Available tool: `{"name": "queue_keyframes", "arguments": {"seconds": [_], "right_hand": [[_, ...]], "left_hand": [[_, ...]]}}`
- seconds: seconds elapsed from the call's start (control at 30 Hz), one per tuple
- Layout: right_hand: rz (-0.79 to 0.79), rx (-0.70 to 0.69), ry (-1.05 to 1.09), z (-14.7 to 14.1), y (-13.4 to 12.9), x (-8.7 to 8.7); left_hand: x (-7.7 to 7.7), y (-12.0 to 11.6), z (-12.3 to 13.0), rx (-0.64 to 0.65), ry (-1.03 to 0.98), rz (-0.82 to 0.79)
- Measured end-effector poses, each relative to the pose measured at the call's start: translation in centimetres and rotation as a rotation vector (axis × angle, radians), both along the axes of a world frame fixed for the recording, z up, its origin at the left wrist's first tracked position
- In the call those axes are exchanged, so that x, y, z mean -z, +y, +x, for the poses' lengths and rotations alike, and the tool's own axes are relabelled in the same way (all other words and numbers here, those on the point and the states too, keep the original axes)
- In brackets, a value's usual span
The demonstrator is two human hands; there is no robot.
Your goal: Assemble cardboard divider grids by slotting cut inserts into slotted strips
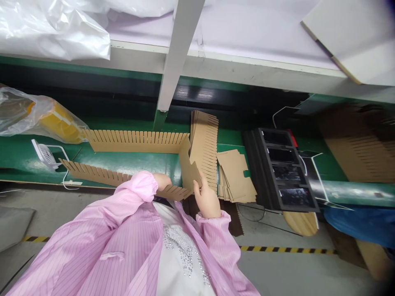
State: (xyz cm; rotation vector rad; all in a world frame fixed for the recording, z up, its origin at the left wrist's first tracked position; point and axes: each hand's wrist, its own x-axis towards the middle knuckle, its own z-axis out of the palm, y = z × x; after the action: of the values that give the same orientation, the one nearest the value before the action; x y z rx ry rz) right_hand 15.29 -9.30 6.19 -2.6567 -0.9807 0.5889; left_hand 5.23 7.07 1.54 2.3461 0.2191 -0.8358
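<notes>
Two long slotted cardboard strips stand on edge over the green bench, the back strip (135, 142) and the front strip (101, 174). A plain cardboard cross piece (187, 164) joins them at their right ends. My left hand (162, 181) is closed over the front strip, its fingertips partly hidden. With thumb and fingers, my right hand (206, 199) grips the near end of the cross piece. Just right of it lie a stack of slotted strips (205, 144) and a fanned pile of notched cardboard pieces (234, 174).
A white fan (46, 156) and a bagged yellow item (61, 123) are at the left. Right of the cardboard stands a black rack of dark panels (284, 168), beside a wooden round seat (300, 223). A pale post (179, 53) and shelf edge (247, 72) cross above.
</notes>
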Motion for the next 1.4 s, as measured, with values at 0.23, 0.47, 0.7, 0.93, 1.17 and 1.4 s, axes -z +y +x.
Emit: {"name": "queue_keyframes", "arguments": {"seconds": [0.23, 0.47, 0.7, 0.93, 1.17, 1.4], "right_hand": [[-0.011, -0.058, -0.043, 0.6, 0.0, 0.6], [0.207, -0.195, -0.123, 2.1, 0.2, 1.3], [0.07, -0.24, -0.132, 2.8, 1.3, 1.9], [-0.095, -0.266, -0.108, 1.6, 1.4, 4.6], [-0.015, -0.264, -0.028, 2.1, 1.6, 5.8], [0.094, -0.122, 0.003, 3.3, 4.6, 5.2]], "left_hand": [[-1.6, 0.3, -0.4, 0.022, -0.043, 0.046], [-2.4, 0.6, -0.5, -0.022, -0.079, 0.096], [-1.3, -0.1, -1.0, -0.136, -0.095, 0.204], [0.9, -1.9, -3.2, -0.27, -0.074, 0.281], [1.4, -1.8, -3.5, -0.288, -0.085, 0.237], [-0.5, 3.1, -5.3, -0.494, -0.459, 0.408]]}}
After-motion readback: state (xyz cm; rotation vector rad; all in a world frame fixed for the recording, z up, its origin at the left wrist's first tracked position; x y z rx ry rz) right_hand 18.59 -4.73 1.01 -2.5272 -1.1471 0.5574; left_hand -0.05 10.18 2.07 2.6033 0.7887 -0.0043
